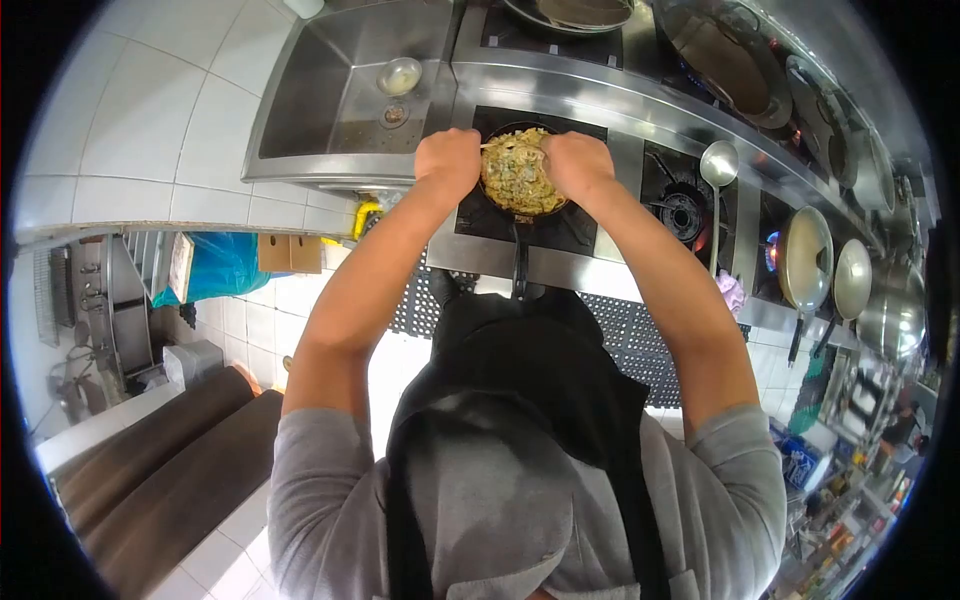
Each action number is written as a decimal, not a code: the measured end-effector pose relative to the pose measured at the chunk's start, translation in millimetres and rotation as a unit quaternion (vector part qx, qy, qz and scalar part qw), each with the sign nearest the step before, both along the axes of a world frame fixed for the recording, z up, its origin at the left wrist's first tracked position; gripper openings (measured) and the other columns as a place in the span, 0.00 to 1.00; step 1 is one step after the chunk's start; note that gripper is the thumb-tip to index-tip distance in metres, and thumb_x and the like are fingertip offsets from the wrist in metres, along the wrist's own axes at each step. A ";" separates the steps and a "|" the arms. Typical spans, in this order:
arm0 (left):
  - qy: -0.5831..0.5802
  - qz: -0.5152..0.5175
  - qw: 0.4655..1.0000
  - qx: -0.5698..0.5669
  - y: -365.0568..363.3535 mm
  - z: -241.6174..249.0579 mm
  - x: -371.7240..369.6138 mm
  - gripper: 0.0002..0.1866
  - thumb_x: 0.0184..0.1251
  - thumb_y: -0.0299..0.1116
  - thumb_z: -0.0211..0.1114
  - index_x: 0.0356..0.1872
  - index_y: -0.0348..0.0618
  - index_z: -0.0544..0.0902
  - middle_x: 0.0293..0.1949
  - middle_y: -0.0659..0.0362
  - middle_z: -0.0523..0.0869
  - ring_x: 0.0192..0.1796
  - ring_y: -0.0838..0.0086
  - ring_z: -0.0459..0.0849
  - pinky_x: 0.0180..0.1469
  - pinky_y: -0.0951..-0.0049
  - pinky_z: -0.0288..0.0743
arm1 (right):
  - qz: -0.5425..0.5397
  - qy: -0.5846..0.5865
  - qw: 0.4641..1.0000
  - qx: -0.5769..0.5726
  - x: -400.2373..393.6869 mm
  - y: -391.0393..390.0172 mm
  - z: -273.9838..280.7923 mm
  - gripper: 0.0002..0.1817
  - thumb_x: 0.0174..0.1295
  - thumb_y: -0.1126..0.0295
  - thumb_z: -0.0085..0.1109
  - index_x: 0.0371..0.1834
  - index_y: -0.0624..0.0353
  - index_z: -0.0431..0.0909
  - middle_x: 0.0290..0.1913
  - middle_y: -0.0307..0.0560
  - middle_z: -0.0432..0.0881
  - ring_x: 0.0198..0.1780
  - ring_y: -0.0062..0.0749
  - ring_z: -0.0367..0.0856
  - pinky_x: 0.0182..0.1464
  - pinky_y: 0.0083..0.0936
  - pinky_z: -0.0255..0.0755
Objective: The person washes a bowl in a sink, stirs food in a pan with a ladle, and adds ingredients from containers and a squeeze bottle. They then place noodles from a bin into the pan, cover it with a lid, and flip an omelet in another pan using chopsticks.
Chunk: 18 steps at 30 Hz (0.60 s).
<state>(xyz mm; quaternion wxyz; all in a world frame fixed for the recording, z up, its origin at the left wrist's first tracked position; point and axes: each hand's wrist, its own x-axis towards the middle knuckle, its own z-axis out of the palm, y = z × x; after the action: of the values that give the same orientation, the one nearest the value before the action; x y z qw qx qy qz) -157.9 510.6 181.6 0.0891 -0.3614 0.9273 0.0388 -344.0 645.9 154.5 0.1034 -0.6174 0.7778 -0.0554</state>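
Observation:
A yellowish, browned pancake or omelette with green bits (521,178) fills a dark frying pan (521,217) on the stove. The pan's black handle (520,262) points toward my body. At the pan's left edge my left hand (449,161) is closed, and the tip of a thin pale stick shows at its fingers. My right hand (578,166) is closed over the pan's upper right edge. Its fingertips are at the food, and what they grip is hidden.
Left of the stove is a steel sink (352,100) with a small metal bowl (399,76) in it. To the right, a ladle (718,165) lies beside a burner (682,212). Farther right are a lit flame (773,250) and several pans, including a light frying pan (804,258).

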 end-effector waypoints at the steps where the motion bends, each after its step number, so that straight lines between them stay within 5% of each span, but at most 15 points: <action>1: 0.007 0.012 1.000 0.010 4.0 9.7 3.1 0.12 0.76 0.29 0.62 0.49 0.45 0.93 0.48 0.46 0.96 0.54 0.49 0.96 0.56 0.51 0.90 | -0.005 -0.014 1.000 -0.016 2.9 6.2 7.1 0.09 0.67 0.66 0.64 0.44 0.54 0.92 0.42 0.59 0.93 0.50 0.59 0.92 0.56 0.53 0.85; 18: -0.054 -0.009 0.997 0.061 32.1 -9.1 29.9 0.11 0.71 0.29 0.68 0.49 0.47 0.94 0.50 0.48 0.96 0.54 0.49 0.96 0.57 0.51 0.90 | 0.018 -0.054 0.997 0.048 41.1 58.2 8.2 0.09 0.68 0.66 0.64 0.43 0.54 0.92 0.42 0.57 0.93 0.51 0.56 0.93 0.55 0.54 0.85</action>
<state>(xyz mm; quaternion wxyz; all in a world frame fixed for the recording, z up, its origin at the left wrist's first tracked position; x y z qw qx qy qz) -128.0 542.7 172.4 0.1613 -0.3486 0.9203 0.0748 -302.9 704.1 162.6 0.1756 -0.6221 0.7614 -0.0488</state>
